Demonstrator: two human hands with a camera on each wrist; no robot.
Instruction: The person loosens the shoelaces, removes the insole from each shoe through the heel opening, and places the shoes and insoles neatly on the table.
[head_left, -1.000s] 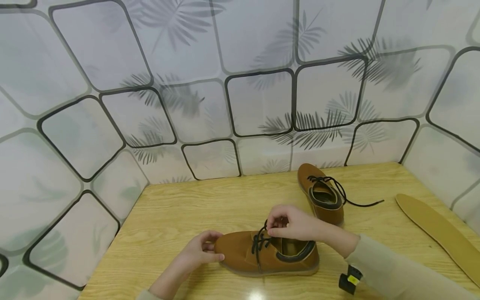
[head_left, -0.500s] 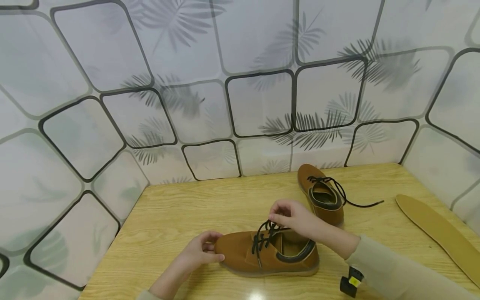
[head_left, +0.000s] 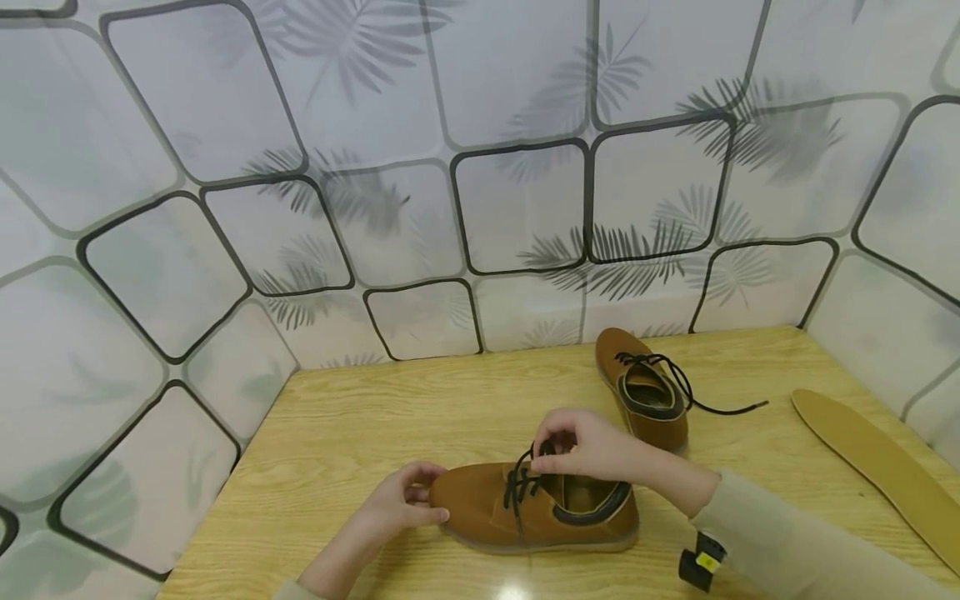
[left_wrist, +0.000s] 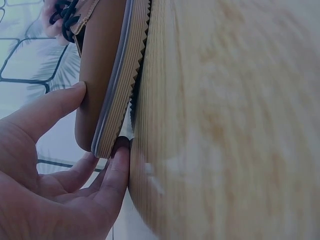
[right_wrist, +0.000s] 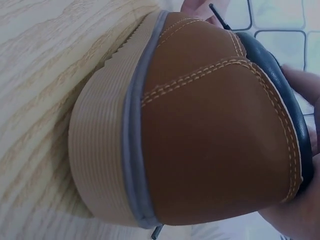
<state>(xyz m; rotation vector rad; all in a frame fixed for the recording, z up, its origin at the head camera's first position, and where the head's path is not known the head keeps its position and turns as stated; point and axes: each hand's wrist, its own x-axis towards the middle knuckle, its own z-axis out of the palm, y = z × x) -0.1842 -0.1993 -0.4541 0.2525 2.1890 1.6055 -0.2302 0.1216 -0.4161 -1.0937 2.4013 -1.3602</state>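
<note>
A brown lace-up shoe [head_left: 480, 508] sits sole-down near the front of the table, its toe pointing left. My left hand [head_left: 397, 500] holds the toe between thumb and fingers; the left wrist view shows the fingers around the toe and the ridged sole [left_wrist: 122, 85]. Over the shoe's opening, my right hand [head_left: 588, 446] pinches the black shoelace [head_left: 517, 487] just above the tongue. One lace end hangs down the near side. The right wrist view is filled by the stitched heel [right_wrist: 215, 140], with the right hand partly visible beyond the dark collar [right_wrist: 280, 95].
The matching brown shoe [head_left: 648, 392] stands behind on the right, its loose lace [head_left: 723, 410] trailing over the wooden table [head_left: 360, 408]. A tan insole [head_left: 877, 458] lies at the right edge. Patterned wall covering [head_left: 517, 208] encloses the back and sides.
My right hand lifted a little with the lace, baring its loops, then came back down toward the tongue. The left hand and the shoe have stayed in place.
</note>
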